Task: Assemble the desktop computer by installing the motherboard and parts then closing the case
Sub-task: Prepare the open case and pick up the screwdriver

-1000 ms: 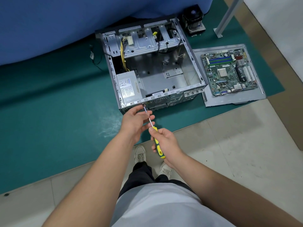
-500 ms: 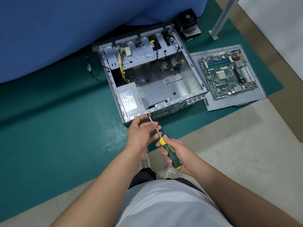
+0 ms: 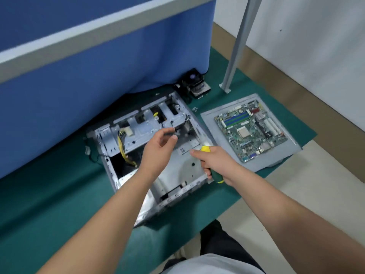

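Yellow-green screwdriver [image 3: 212, 168] gripped in right hand [image 3: 214, 162]; left hand [image 3: 160, 149] hovers over case [image 3: 183, 171], fingers relaxed.

Green mat [image 3: 49, 194] covers floor, taken here as landmark. Blue cloth [image 3: 79, 76] hangs down onto mat's far edge, grey bar [image 3: 98, 30] running slantwise across cloth's upper part. Grey metal leg [image 3: 240, 42] stands on mat's far right corner, foot plate flat on mat. Pale tile floor [image 3: 286, 204] lies along mat's near right edge. White wall [image 3: 316, 36] rises beyond mat, right of leg.
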A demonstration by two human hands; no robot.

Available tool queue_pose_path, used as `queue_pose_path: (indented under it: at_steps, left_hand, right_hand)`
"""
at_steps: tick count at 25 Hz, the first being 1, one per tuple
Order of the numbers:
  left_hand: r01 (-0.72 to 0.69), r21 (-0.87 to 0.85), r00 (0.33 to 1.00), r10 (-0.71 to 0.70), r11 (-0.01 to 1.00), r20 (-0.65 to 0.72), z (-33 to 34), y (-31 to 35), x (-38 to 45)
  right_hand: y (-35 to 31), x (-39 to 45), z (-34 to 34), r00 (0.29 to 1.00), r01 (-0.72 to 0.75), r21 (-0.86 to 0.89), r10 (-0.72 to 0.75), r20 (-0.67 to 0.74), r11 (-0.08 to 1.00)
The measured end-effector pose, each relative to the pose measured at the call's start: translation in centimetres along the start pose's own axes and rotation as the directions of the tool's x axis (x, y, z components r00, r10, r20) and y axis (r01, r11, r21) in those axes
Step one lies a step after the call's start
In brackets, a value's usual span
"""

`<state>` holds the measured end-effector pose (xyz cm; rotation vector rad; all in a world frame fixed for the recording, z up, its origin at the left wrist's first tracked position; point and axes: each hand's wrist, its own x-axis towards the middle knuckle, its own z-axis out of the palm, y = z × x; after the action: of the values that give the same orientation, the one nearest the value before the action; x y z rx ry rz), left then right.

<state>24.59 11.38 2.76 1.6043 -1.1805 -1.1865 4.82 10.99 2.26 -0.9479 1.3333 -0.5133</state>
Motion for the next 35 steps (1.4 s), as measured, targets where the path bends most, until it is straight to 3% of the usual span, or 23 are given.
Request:
queue_pose_path:
  at_steps: [3, 5, 8, 10, 15, 19, 22, 24, 28, 33, 35]
  left_hand:
    - [-0.102, 0.399, 0.993, 0.071, 0.911, 0.091, 0.3, 0.0, 6.1]
    - [-0.153, 0.646, 0.986, 0.069, 0.748, 0.154, 0.8, -0.2, 10.7]
    - [-0.073, 0.826, 0.994, -0.032, 0.559, 0.109, 1.0, -1.5, 15.6]
    - [-0.036, 0.866, 0.997, -0.039, 0.499, 0.065, 1.4, -3.2, 17.0]
    - [-0.071, 0.906, 0.981, 0.196, 0.418, -0.013, 1.6, -6.0, 16.4]
    - [-0.085, 0.91, 0.963, 0.267, 0.405, -0.029, 1.7, -6.5, 16.6]
    - [-0.095, 0.909, 0.957, 0.289, 0.405, -0.029, 1.6, -7.0, 16.7]
    - [-0.1, 0.91, 0.951, 0.307, 0.402, -0.03, 1.6, -7.4, 16.8]
    - [-0.115, 0.905, 0.943, 0.332, 0.41, -0.03, 1.7, -7.6, 17.0]
    - [-0.113, 0.905, 0.946, 0.323, 0.41, -0.028, 1.8, -7.4, 16.9]
    - [-0.107, 0.904, 0.951, 0.309, 0.414, -0.029, 1.8, -7.3, 16.9]
  right_hand:
    - [-2.4, 4.3, -4.7, 0.997, -0.002, 0.106, 0.01, -0.072, 0.994]
    - [-3.8, 7.8, -7.7, 0.993, -0.011, 0.076, 0.02, -0.12, 0.997]
    - [-5.1, 13.6, -10.7, 0.977, -0.063, 0.016, 0.065, -0.203, 0.998]
    - [-5.9, 17.9, -12.3, 0.965, -0.084, 0.009, 0.084, -0.247, 0.996]
    - [-7.3, 27.9, -14.6, 0.92, -0.138, -0.006, 0.126, -0.372, 0.99]
    - [-7.7, 34.5, -14.9, 0.903, -0.147, 0.001, 0.135, -0.407, 0.989]
    - [-7.3, 38.1, -14.4, 0.881, -0.16, -0.113, 0.09, -0.464, 0.981]
    - [-6.7, 39.6, -13.5, 0.826, -0.175, -0.13, 0.074, -0.559, 0.976]
    - [-5.9, 40.6, -12.4, 0.765, -0.244, -0.353, -0.045, -0.642, 0.903]
    - [-5.8, 40.8, -12.8, 0.774, -0.282, -0.44, -0.069, -0.629, 0.853]
    - [-5.9, 39.8, -13.2, 0.813, -0.242, -0.36, -0.014, -0.582, 0.901]
